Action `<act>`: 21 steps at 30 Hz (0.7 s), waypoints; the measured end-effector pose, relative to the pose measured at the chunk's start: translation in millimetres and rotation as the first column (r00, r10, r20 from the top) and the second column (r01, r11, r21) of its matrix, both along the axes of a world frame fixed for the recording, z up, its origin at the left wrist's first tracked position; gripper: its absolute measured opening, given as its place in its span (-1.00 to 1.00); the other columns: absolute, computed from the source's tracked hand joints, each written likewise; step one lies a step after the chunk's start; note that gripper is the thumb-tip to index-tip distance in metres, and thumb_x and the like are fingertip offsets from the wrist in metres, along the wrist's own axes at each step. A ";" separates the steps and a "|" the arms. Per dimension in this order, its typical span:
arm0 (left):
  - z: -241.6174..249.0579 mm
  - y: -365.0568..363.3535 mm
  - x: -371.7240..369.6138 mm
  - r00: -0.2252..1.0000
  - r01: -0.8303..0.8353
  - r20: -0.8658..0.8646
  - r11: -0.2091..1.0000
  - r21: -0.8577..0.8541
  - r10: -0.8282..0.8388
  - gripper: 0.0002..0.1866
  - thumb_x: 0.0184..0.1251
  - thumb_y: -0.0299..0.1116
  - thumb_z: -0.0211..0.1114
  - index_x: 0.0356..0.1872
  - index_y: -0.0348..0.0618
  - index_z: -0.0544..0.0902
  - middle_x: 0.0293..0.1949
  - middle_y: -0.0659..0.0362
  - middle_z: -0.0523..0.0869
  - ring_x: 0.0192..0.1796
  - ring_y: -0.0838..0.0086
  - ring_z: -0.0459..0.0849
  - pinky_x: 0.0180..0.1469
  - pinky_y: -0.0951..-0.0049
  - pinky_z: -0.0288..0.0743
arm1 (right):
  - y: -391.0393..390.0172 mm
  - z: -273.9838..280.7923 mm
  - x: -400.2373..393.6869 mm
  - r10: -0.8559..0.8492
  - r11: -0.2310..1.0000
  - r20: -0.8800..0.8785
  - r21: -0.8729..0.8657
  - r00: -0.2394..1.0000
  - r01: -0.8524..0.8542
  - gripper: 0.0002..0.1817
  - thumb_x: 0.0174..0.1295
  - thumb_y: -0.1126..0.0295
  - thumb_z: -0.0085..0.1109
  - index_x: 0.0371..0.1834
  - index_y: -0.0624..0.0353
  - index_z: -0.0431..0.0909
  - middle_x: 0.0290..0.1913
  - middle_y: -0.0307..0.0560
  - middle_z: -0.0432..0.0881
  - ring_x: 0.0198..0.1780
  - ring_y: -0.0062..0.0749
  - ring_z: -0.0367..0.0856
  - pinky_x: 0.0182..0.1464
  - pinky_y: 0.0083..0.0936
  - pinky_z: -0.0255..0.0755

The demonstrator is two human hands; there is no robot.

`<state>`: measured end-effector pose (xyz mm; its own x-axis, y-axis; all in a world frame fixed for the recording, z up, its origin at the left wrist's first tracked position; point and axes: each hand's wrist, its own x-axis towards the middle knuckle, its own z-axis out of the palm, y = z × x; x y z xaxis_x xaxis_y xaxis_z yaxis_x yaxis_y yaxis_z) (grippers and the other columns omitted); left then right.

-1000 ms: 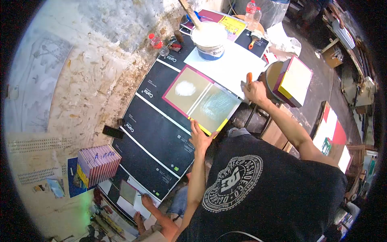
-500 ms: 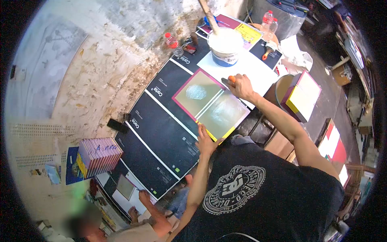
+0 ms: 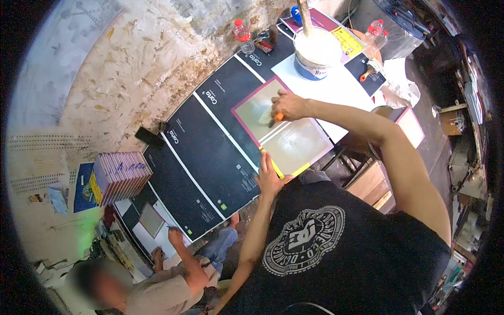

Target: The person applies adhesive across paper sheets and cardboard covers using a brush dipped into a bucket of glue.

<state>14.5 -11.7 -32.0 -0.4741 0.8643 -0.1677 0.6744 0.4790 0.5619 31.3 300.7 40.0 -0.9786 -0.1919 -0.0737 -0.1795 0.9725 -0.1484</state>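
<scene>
My right hand [image 3: 289, 106] is closed around the orange handle of a flat tool [image 3: 277, 117], over the upper left panel of a framed board [image 3: 294, 143]. The board has a pinkish border, a yellow lower edge and a double white line across its middle. Whitish paste is smeared on both of its panels. My left hand [image 3: 269, 177] lies at the yellow edge, thumb and fingers apart, touching the board's near corner. Behind the board, an open bucket [image 3: 313, 67] of white material stands on a white sheet [image 3: 341, 93], with a wooden stick [image 3: 304, 16] in it.
A dark table cover [image 3: 210, 152] spreads leftward to a stack of boards [image 3: 122, 177]. A co-worker [image 3: 165, 281] works at the lower left beside a small panel [image 3: 151, 220]. Bottles [image 3: 243, 38], a brush [image 3: 367, 72] and a box [image 3: 409, 126] are farther off.
My right hand has moved left with the tool, from the board's far edge onto its upper left panel. The paste patch there looks more spread. My left hand stays at the near edge.
</scene>
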 end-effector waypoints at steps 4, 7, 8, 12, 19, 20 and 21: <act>11.3 4.4 -2.0 1.000 -0.005 0.011 0.999 -0.053 0.006 0.44 -0.29 0.44 0.49 0.57 -0.25 0.00 0.60 0.04 0.01 0.18 -0.12 0.55 0.09 -0.20 0.41 | 4.2 30.4 48.0 -0.232 0.946 -0.224 -0.280 0.947 0.165 -0.83 0.18 0.13 0.32 -0.32 -0.07 0.66 -0.31 -0.19 0.66 -0.09 -0.30 0.57 0.03 -0.25 0.33; 8.1 4.0 0.7 1.000 -0.014 -0.029 0.997 -0.081 0.012 0.45 -0.31 0.40 0.53 0.56 -0.24 0.00 0.61 0.05 0.00 0.22 -0.11 0.51 0.10 -0.21 0.39 | -33.3 40.7 65.9 -0.701 0.567 -0.065 -0.656 0.711 0.498 -0.68 0.05 0.16 0.46 -0.27 0.13 0.66 -0.33 -0.03 0.73 -0.28 -0.17 0.73 -0.11 -0.26 0.54; 1.5 0.7 0.4 0.999 -0.007 -0.047 0.999 -0.051 0.004 0.45 -0.31 0.39 0.54 0.56 -0.24 0.00 0.61 0.05 0.00 0.23 -0.11 0.50 0.10 -0.22 0.38 | -54.4 44.5 63.6 -0.800 0.346 0.079 -0.749 0.595 0.565 -0.65 0.01 0.17 0.49 -0.28 0.18 0.64 -0.35 -0.01 0.74 -0.31 -0.15 0.75 -0.17 -0.28 0.59; 14.5 6.0 -3.4 1.000 0.008 -0.009 0.989 -0.148 -0.010 0.42 -0.29 0.41 0.53 0.55 -0.25 0.03 0.57 -0.02 0.05 0.33 -0.11 0.41 0.15 -0.27 0.35 | -115.0 -23.2 27.0 -0.883 0.338 -0.075 -0.787 0.464 0.516 -0.58 0.04 0.12 0.46 -0.19 0.19 0.60 -0.41 0.20 0.69 -0.35 0.03 0.72 -0.25 -0.22 0.60; 31.1 9.2 -3.3 1.000 0.017 0.023 0.992 -0.129 -0.014 0.42 -0.29 0.41 0.55 0.53 -0.29 0.05 0.53 -0.08 0.12 0.46 -0.09 0.29 0.26 -0.39 0.25 | -51.3 -57.1 70.9 -0.858 0.513 -0.218 -0.419 0.466 0.749 -0.74 0.23 0.01 0.21 -0.29 -0.10 0.73 -0.41 0.10 0.65 -0.34 0.00 0.68 -0.23 -0.02 0.52; 34.8 8.5 -2.9 0.999 0.016 0.039 0.989 -0.145 -0.010 0.42 -0.28 0.40 0.55 0.53 -0.30 0.05 0.53 -0.08 0.11 0.46 -0.09 0.28 0.26 -0.39 0.25 | -32.2 -69.2 80.1 -0.878 0.476 -0.166 -0.404 0.449 0.781 -0.77 0.22 0.03 0.19 -0.26 -0.18 0.73 -0.41 0.09 0.65 -0.31 -0.02 0.67 -0.23 -0.05 0.49; 36.1 7.6 -3.5 0.999 0.018 0.053 0.988 -0.156 -0.009 0.41 -0.27 0.39 0.56 0.53 -0.30 0.05 0.53 -0.08 0.11 0.46 -0.09 0.28 0.26 -0.40 0.24 | -30.2 -46.5 85.7 -0.885 0.466 -0.221 -0.417 0.410 0.780 -0.75 0.23 0.04 0.18 -0.29 -0.10 0.72 -0.39 0.10 0.66 -0.34 0.00 0.65 -0.21 -0.04 0.45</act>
